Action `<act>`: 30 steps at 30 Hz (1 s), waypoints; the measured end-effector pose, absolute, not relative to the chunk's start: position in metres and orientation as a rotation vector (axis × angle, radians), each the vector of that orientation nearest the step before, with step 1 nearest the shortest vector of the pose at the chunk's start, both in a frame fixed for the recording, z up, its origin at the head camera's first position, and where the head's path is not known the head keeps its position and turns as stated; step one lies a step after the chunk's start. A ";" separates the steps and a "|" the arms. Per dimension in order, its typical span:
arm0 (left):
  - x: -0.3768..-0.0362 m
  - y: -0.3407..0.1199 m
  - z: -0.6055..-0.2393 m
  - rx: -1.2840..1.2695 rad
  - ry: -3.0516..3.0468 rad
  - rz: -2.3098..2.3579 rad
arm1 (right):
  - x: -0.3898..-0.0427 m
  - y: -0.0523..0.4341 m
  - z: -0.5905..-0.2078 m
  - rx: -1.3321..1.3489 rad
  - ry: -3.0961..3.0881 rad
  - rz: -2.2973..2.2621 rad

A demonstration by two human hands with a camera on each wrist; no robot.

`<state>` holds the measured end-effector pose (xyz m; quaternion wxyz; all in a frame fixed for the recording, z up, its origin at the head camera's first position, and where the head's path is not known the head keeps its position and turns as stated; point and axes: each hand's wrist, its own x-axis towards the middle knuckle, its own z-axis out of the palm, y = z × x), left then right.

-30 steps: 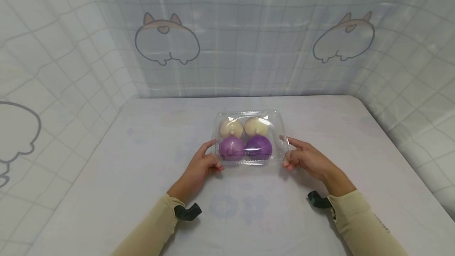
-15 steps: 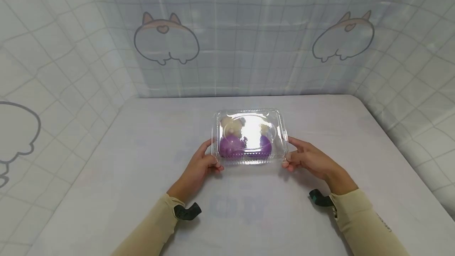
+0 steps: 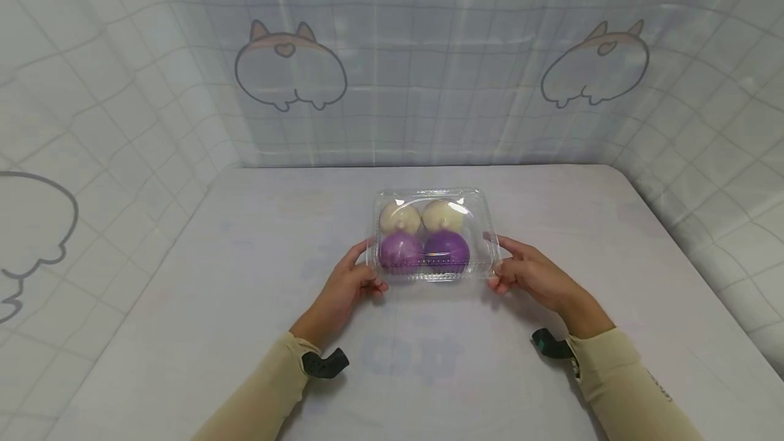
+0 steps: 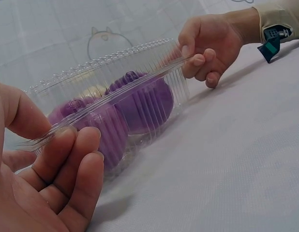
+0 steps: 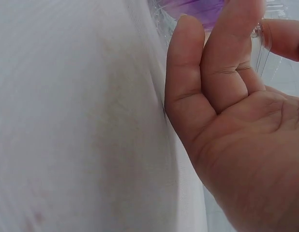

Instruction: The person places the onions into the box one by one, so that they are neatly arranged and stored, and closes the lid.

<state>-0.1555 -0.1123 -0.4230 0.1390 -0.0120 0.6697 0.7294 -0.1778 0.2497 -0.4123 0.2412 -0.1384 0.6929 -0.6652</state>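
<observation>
A clear plastic clamshell box (image 3: 480, 223) stands near the middle of the table, its lid down over the contents. Two purple, onion-like balls (image 3: 446, 252) sit in its front half; behind them are two pale cream ones (image 3: 442, 216), each with a small nub. My left hand (image 3: 344, 288) holds the left end of the box. In the left wrist view, its thumb and fingers (image 4: 57, 150) pinch the thin rim. At the opposite end, my right hand (image 3: 535, 276) pinches the rim near the front corner. The right wrist view shows its lower fingers (image 5: 186, 63) bent beside the box.
The table (image 3: 245, 237) has a white cloth with faint prints. A checked curtain (image 3: 441, 53) with corgi drawings hangs behind it and along both sides. Dark wrist mounts (image 3: 325, 364) stick out from both beige sleeves (image 3: 257, 393).
The bright glare seen on the lid half a second ago has gone, and the lid's outline has shifted slightly. Both hands stay in nearly the same place on the box.
</observation>
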 end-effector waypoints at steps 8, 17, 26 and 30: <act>-0.156 -0.114 -0.424 -0.021 1.909 2.122 | -0.178 0.249 -0.411 -0.366 1.915 -1.810; -0.157 -0.112 -0.424 -0.026 1.857 2.154 | -0.178 0.251 -0.411 -0.344 1.944 -1.773; -0.158 -0.112 -0.423 -0.036 1.842 2.147 | -0.179 0.249 -0.411 -0.353 1.942 -1.761; -0.158 -0.113 -0.424 -0.042 1.841 2.147 | -0.180 0.248 -0.412 -0.330 1.945 -1.765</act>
